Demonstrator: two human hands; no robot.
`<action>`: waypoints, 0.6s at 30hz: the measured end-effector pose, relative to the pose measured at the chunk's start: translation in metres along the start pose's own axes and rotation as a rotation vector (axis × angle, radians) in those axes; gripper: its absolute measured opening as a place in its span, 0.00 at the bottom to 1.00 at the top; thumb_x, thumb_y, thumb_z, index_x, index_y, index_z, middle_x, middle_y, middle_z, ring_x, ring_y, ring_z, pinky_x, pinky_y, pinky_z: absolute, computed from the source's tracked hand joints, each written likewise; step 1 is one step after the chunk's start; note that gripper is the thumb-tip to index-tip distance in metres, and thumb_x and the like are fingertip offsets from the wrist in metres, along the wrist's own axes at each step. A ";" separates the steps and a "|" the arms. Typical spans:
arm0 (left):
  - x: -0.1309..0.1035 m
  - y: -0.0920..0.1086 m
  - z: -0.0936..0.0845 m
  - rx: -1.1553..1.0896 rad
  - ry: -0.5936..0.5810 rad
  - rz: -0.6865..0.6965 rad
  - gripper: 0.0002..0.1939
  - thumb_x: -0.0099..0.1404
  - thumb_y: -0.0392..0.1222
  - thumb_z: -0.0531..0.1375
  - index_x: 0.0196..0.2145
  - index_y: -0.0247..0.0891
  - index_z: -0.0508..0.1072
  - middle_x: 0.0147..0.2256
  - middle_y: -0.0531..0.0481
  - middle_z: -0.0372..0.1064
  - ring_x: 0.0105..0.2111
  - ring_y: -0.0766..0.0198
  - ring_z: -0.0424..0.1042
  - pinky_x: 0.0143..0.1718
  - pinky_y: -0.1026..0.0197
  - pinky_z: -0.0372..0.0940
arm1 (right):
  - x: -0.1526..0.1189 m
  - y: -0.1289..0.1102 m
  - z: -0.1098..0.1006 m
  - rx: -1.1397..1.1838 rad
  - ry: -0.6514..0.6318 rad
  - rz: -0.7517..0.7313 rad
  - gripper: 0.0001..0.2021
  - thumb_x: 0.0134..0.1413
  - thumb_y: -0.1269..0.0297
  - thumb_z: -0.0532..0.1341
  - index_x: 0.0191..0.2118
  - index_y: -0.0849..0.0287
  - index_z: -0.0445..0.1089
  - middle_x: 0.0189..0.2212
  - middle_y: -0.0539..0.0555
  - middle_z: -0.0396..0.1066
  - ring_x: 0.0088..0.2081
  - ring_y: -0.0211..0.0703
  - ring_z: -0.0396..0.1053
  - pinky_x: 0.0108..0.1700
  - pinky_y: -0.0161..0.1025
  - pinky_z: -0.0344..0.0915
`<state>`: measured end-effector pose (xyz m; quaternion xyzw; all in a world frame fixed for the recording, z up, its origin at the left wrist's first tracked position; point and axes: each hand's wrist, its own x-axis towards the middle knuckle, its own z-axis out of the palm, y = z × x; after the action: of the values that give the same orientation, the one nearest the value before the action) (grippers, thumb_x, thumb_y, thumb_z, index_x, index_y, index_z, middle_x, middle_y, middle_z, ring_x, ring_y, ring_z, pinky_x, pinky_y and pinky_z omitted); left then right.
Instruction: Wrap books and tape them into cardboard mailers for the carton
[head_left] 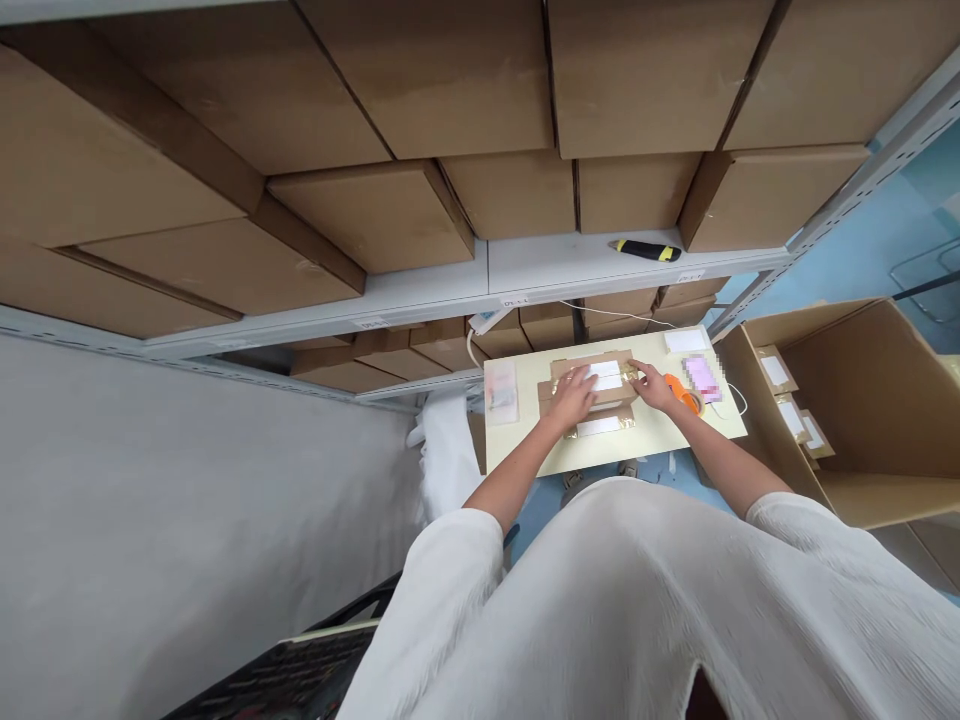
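Observation:
A small brown cardboard box (598, 374) with a white label and shiny tape at its ends lies on the pale yellow table (517, 448). My left hand (571, 398) rests on the box's left part, fingers spread over the label's edge. At the box's right end, my right hand (651, 386) has its fingertips pressed together on the taped edge. Nearer to me lies another labelled box (600, 426), partly covered by the first. An orange tape dispenser (684, 394) sits beside my right wrist.
On the table are a phone (703, 378), white labels (685, 341) and a plastic packet (502, 391). A large open carton (885, 400) holding several small boxes stands right. Shelves of cartons rise ahead, with a cutter (646, 250) on one. White wrap (448, 455) hangs left.

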<state>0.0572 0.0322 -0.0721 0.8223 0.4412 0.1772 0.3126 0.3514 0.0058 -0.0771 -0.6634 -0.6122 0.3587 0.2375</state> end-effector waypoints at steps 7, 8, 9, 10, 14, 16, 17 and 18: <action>-0.003 0.014 0.020 0.038 -0.030 0.000 0.27 0.76 0.43 0.60 0.70 0.46 0.73 0.75 0.37 0.63 0.78 0.37 0.54 0.80 0.28 0.43 | -0.020 0.019 -0.008 -0.015 0.133 0.041 0.30 0.71 0.54 0.56 0.73 0.55 0.67 0.65 0.65 0.71 0.51 0.55 0.77 0.63 0.55 0.73; -0.002 0.012 0.020 0.032 -0.024 -0.005 0.26 0.76 0.42 0.60 0.69 0.45 0.74 0.74 0.36 0.63 0.78 0.36 0.55 0.80 0.28 0.43 | -0.026 0.027 -0.011 -0.051 0.165 0.082 0.29 0.71 0.54 0.55 0.72 0.57 0.68 0.64 0.66 0.72 0.53 0.56 0.77 0.63 0.56 0.72; -0.001 0.011 0.019 0.031 -0.023 -0.008 0.26 0.75 0.42 0.60 0.69 0.45 0.74 0.74 0.35 0.63 0.77 0.36 0.55 0.80 0.28 0.44 | -0.033 0.035 -0.015 -0.099 0.190 0.131 0.27 0.71 0.54 0.56 0.69 0.58 0.70 0.62 0.67 0.73 0.54 0.58 0.76 0.63 0.57 0.72; 0.000 0.011 0.019 0.034 -0.024 -0.012 0.26 0.75 0.43 0.61 0.68 0.44 0.74 0.73 0.34 0.64 0.77 0.35 0.55 0.79 0.29 0.45 | -0.039 0.044 -0.018 -0.151 0.206 0.186 0.25 0.70 0.54 0.56 0.65 0.59 0.73 0.60 0.68 0.74 0.55 0.61 0.75 0.63 0.58 0.71; 0.003 0.012 0.020 0.051 -0.017 -0.037 0.26 0.74 0.44 0.62 0.68 0.45 0.75 0.70 0.34 0.66 0.75 0.35 0.56 0.79 0.30 0.46 | -0.061 0.079 -0.025 -0.283 0.216 0.346 0.22 0.69 0.45 0.60 0.52 0.58 0.76 0.50 0.69 0.77 0.56 0.67 0.74 0.58 0.59 0.72; 0.003 0.013 0.022 0.040 -0.013 -0.043 0.26 0.74 0.43 0.61 0.68 0.45 0.75 0.68 0.33 0.66 0.75 0.34 0.57 0.79 0.29 0.45 | -0.068 0.093 -0.022 -0.276 0.224 0.349 0.23 0.68 0.40 0.61 0.50 0.55 0.76 0.47 0.66 0.78 0.56 0.67 0.74 0.56 0.58 0.72; 0.002 0.013 0.022 0.032 -0.012 -0.044 0.26 0.74 0.43 0.61 0.68 0.44 0.76 0.68 0.32 0.66 0.74 0.34 0.57 0.79 0.29 0.45 | -0.070 0.099 -0.019 -0.267 0.227 0.346 0.23 0.68 0.38 0.62 0.49 0.54 0.76 0.46 0.65 0.78 0.56 0.67 0.74 0.56 0.59 0.72; 0.002 0.013 0.022 0.026 -0.011 -0.045 0.26 0.74 0.43 0.61 0.68 0.44 0.76 0.67 0.32 0.67 0.74 0.33 0.57 0.79 0.29 0.45 | -0.071 0.103 -0.017 -0.260 0.221 0.352 0.23 0.68 0.38 0.62 0.49 0.53 0.76 0.45 0.65 0.77 0.56 0.67 0.74 0.56 0.60 0.71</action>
<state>0.0792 0.0206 -0.0796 0.8171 0.4601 0.1601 0.3083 0.4307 -0.0758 -0.1312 -0.8199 -0.4986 0.2381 0.1496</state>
